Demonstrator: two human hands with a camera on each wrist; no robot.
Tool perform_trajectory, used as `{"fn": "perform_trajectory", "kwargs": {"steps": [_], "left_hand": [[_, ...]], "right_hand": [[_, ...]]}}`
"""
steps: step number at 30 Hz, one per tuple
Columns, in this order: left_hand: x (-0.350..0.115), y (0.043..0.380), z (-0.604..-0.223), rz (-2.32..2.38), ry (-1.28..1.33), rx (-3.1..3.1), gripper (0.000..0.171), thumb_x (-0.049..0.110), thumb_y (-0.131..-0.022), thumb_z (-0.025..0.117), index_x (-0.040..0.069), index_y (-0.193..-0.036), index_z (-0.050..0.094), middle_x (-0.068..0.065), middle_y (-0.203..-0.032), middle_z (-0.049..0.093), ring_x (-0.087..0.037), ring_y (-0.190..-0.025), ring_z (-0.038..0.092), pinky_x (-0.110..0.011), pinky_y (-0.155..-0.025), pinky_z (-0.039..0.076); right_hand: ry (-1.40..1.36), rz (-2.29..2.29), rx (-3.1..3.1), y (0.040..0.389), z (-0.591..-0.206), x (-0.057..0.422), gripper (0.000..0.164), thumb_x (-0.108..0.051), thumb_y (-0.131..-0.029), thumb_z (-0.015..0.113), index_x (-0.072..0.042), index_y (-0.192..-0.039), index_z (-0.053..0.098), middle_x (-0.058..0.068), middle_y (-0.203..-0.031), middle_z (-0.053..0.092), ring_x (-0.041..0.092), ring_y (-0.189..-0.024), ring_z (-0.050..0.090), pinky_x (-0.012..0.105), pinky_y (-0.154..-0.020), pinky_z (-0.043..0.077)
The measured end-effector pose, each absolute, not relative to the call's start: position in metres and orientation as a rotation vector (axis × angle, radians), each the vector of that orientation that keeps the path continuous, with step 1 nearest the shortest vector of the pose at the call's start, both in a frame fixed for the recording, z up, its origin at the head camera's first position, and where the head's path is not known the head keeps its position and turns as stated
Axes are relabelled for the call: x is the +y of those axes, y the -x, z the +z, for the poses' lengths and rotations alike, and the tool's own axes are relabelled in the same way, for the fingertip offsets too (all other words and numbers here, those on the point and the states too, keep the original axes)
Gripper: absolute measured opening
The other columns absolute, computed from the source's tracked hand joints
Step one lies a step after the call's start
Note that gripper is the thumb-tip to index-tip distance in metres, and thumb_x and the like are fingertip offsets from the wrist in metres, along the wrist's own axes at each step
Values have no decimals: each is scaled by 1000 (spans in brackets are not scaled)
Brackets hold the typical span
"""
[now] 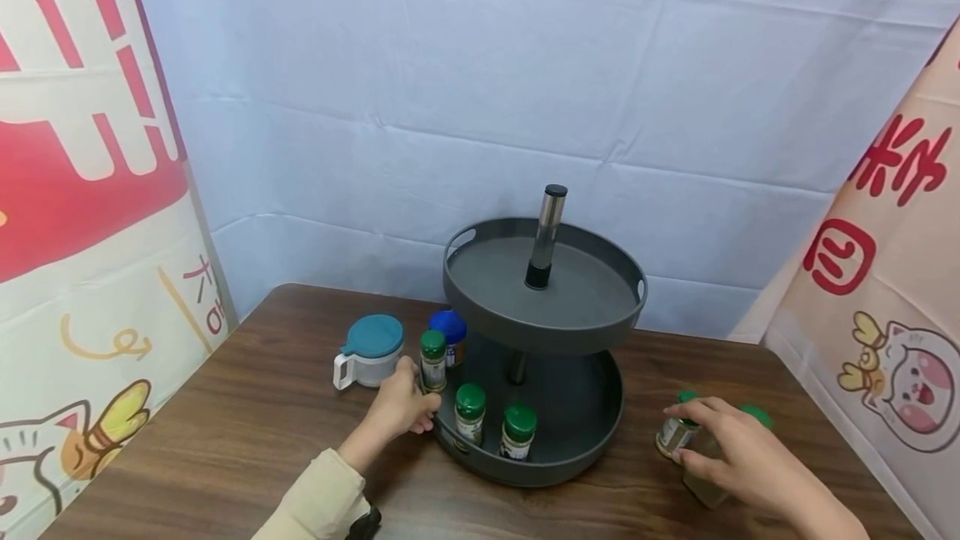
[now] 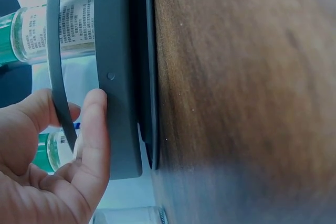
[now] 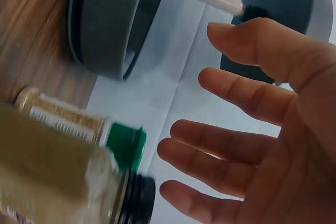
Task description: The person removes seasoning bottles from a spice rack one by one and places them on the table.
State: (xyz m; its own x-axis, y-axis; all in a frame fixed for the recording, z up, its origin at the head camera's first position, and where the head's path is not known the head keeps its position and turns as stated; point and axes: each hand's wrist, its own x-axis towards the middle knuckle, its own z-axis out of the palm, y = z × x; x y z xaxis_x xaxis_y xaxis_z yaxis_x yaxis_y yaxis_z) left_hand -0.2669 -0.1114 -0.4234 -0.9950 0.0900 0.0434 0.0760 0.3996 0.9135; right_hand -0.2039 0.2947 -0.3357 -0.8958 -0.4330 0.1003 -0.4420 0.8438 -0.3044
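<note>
A dark grey two-tier round rack stands on the table. My left hand grips the rim of its lower tray at the handle slot, thumb over the rim and fingers outside, as the left wrist view shows. Three green-capped spice jars, one left, one middle and one right, stand along that tray's near left side. Over at the right, my right hand hovers with spread fingers beside a green-capped seasoning jar and a black-lidded jar, holding neither.
Left of the rack sits a white handled pot with a teal lid. A blue-lidded jar shows behind the leftmost spice jar. Another green cap pokes out behind my right hand. The upper tray carries a central metal post.
</note>
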Motion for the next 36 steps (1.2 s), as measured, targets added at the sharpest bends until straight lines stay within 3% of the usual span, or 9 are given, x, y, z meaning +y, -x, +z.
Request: {"fn": "perform_trajectory", "kwargs": {"steps": [7, 15, 26, 31, 36], "left_hand": [[-112, 268, -425, 1715, -162, 2621, 47, -3, -78, 63, -11, -114, 35, -9, -62, 55, -20, -45, 59, -36, -44, 50], [-112, 268, -425, 1715, -156, 2625, 48, -3, -77, 64, -11, -115, 34, -9, -62, 55, -20, -45, 58, -35, -43, 49], [-110, 268, -429, 1751, -114, 2569, 49, -5, -76, 63, -10, -114, 34, -13, -64, 53, -21, -45, 59, -36, -44, 50], [-111, 267, -427, 1733, -107, 2593, 48, -5, -76, 63, -10, -115, 34, -12, -63, 54, -20, -44, 58, -37, -43, 50], [-111, 268, -426, 1730, -116, 2599, 49, -4, -77, 61, -10, -117, 33, -10, -62, 56, -20, -44, 58, -36, -43, 50]], "right_hand": [[-856, 539, -2955, 209, -336, 273, 44, -39, -83, 68, -11, -116, 60, 8, -114, 56, 31, -98, 58, 40, -71, 49], [-952, 621, -2995, 212, -338, 249, 58, -49, -84, 62, -5, -122, 56, 10, -119, 54, 34, -104, 55, 44, -76, 48], [-1056, 672, -2977, 214, -344, 216, 47, -29, -85, 68, -6, -123, 53, 11, -119, 53, 27, -96, 58, 37, -71, 49], [-1101, 675, -2945, 214, -348, 205, 53, -42, -88, 62, -7, -126, 51, 7, -120, 51, 21, -94, 58, 34, -70, 49], [-1094, 683, -2945, 216, -347, 193, 60, -51, -87, 57, -10, -130, 48, 9, -126, 48, 24, -102, 56, 39, -74, 49]]}}
